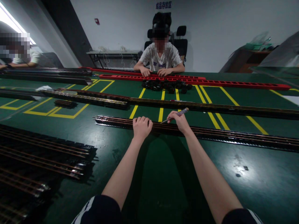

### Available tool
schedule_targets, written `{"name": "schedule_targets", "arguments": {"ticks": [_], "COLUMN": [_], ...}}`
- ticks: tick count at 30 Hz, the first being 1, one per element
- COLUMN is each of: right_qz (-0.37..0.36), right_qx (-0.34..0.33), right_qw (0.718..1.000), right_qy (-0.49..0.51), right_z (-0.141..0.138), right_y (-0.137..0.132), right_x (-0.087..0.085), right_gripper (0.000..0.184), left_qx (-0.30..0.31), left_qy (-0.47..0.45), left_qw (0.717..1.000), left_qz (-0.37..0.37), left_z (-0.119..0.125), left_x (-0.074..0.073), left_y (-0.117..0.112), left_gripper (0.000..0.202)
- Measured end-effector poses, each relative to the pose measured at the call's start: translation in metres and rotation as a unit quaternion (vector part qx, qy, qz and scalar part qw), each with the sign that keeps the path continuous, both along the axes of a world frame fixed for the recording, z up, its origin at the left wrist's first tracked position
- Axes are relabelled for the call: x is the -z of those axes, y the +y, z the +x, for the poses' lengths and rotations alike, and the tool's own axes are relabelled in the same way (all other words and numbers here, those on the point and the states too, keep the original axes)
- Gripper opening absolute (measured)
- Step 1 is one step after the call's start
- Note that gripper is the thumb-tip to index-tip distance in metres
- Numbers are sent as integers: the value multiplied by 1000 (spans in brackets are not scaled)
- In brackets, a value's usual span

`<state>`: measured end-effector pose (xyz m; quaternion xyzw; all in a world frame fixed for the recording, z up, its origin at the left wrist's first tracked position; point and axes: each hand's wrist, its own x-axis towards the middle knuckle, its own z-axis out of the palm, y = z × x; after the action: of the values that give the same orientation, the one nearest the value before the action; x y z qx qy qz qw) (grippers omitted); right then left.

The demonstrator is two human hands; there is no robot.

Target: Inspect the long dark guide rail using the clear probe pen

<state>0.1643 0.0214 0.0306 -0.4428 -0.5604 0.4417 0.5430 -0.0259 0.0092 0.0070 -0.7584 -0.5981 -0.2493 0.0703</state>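
A long black rail with copper-coloured strips [224, 136] lies across the green table in front of me. My left hand [142, 127] is closed over it near its left end, fingers curled across the top. In my right hand [177, 120] is a screwdriver [183, 112] with a pale, see-through handle. Its thin shaft slants down to the left, and the tip is at the strips just right of my left hand. Whether the tip touches a strip, I cannot tell.
Similar black rails [42, 149] are stacked at the left. Another long rail [210, 107] runs across beyond mine. Farther back are small black parts [163, 85] and red slotted rails [233, 83]. A person [161, 57] sits opposite; another person [21, 56] is at far left.
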Motion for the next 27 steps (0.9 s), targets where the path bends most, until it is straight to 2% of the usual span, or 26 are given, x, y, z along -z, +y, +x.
{"name": "schedule_targets", "arguments": {"ticks": [18,27], "right_qz": [5,7], "right_qx": [24,-6], "right_qw": [1000,1000], "right_qy": [4,13], "right_z": [5,6], "right_y": [6,7], "right_x": [7,9], "right_gripper": [19,18], "left_qx": [6,7], "left_qy": [-9,-1], "left_qw": [1000,1000], "left_qz": [-2,1], "left_z": [-1,-1], "left_x": [0,1], "left_y": [0,0], "left_gripper": [36,35]}}
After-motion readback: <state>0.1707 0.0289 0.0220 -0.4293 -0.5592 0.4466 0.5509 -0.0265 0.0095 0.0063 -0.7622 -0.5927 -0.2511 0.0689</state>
